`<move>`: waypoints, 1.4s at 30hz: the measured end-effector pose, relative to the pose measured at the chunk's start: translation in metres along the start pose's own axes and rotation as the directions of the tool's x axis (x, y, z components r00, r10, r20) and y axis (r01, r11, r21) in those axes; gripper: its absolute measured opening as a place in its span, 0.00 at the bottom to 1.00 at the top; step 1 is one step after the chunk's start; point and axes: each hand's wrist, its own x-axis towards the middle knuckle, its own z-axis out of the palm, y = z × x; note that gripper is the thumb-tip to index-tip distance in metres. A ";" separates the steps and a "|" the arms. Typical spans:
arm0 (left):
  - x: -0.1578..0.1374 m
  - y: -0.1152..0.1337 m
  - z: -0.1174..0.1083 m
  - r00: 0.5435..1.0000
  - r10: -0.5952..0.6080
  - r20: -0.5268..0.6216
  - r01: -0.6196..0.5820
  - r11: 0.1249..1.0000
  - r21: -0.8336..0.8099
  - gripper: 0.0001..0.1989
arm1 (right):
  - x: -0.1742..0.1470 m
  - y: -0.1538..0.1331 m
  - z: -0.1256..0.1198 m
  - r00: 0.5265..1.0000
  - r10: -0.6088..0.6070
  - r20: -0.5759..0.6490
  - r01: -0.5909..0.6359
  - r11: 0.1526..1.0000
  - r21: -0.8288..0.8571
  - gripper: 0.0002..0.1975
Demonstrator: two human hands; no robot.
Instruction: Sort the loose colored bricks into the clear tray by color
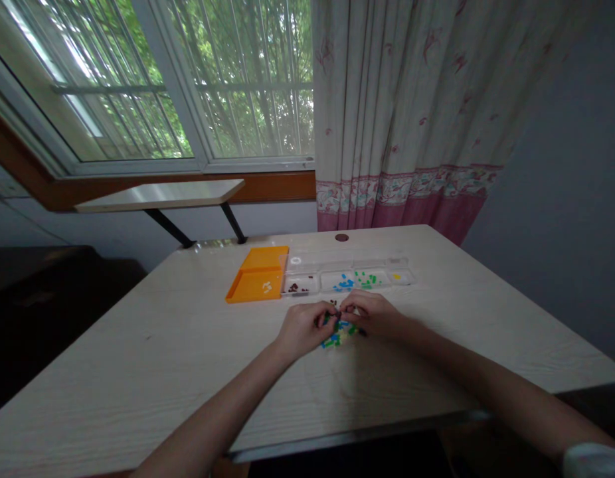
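Over a small pile of blue, green and pale building bricks [334,340], my left hand [303,326] and my right hand [374,315] meet fingertip to fingertip. Both are closed in a pinch on a small dark brick [338,314], mostly covered by the fingers. A few dark brown bricks [333,302] lie just beyond the fingertips. Behind the hands stands a clear compartment box [327,288], its sections holding brown bricks [294,288], blue bricks [344,283], green bricks [366,279] and a little yellow [396,276].
An open orange case [238,287] with some white pieces [267,287] sits left of the clear box. A raised shelf [163,194] on black legs stands at the table's back left. The wooden table [188,372] ends near my body; a window and curtain [387,133] are behind.
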 end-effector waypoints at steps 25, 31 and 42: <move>0.001 -0.017 -0.026 0.869 0.028 -0.495 -0.064 0.996 -0.056 0.05 | -0.012 0.015 -0.025 0.905 0.188 0.381 -0.233 0.970 0.074 0.10; -0.001 -0.020 -0.023 0.868 0.010 -0.496 -0.048 0.997 -0.064 0.05 | -0.011 0.014 -0.025 0.906 0.186 0.380 -0.214 0.976 0.033 0.09; 0.008 -0.054 -0.019 0.884 -0.307 -0.354 0.332 0.943 0.011 0.09 | -0.008 0.008 -0.029 0.903 0.218 0.371 -0.243 0.970 0.022 0.07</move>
